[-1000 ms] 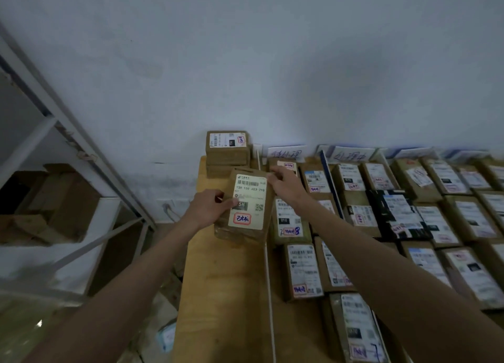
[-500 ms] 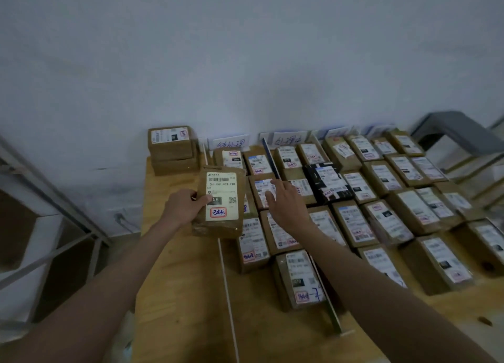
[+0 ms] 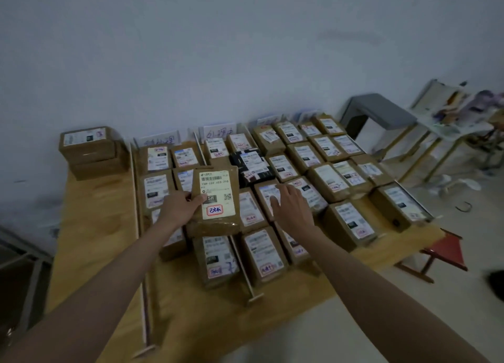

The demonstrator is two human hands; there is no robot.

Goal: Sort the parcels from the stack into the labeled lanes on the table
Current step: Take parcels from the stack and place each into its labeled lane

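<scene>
Two hands reach over the surface (image 3: pixel 90 226). Left hand (image 3: pixel 178 208) grips a parcel (image 3: pixel 215 200) by its 9 o'clock edge, thumb on the label, holding it tilted above the sorted rows. Right hand (image 3: pixel 290 208), at the parcel's 3 o'clock, lies flat with straight fingers on a laid parcel. Stack (image 3: pixel 91 151) stands at the surface's 11 o'clock corner; lane cards (image 3: pixel 218 132) line the wall.

Dim room — pale wall (image 3: pixel 218 49), grey stool (image 3: pixel 381 112), red stool (image 3: pixel 447 249).
</scene>
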